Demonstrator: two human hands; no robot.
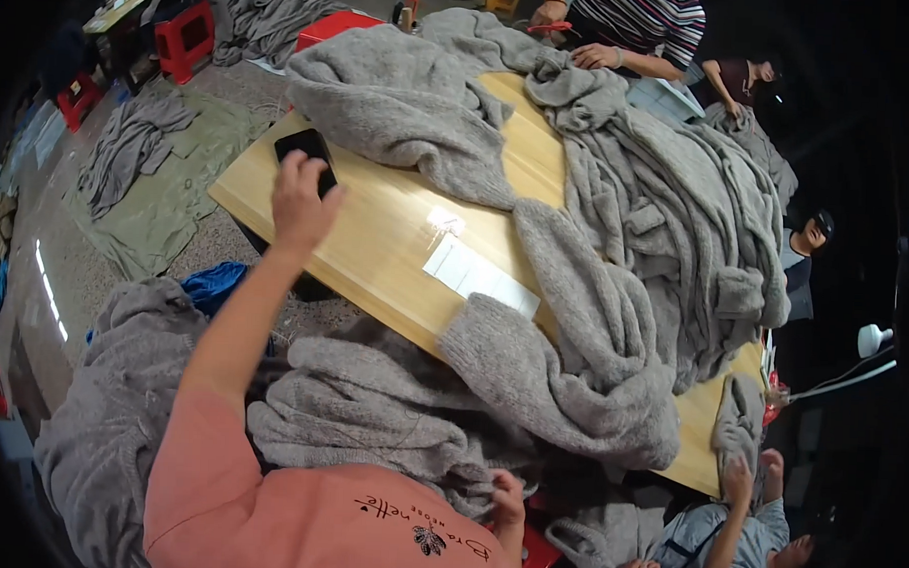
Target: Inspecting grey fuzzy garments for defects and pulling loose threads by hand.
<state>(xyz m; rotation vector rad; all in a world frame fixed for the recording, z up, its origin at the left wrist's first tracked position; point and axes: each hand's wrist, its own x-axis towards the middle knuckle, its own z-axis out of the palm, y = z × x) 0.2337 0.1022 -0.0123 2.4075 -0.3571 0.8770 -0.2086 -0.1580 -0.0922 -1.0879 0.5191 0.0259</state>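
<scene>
While left hand (299, 200) is stretched far across light wooden table (376, 243), fingers are laid flat on black rectangular phone (306, 151) near table's far left edge; no pinch seen. Right hand (508, 493) is held low at near edge, fingers curled against heap of grey knitted garments (370, 406); grip cannot be told. White paper slips (475, 275) are lain mid-table. Large pile of grey knitwear (667, 221) is spread over table's right half. Red plastic stool (186, 36) is placed on floor, far left. Other person's hand (595, 56) is rested on knitwear at far edge.
</scene>
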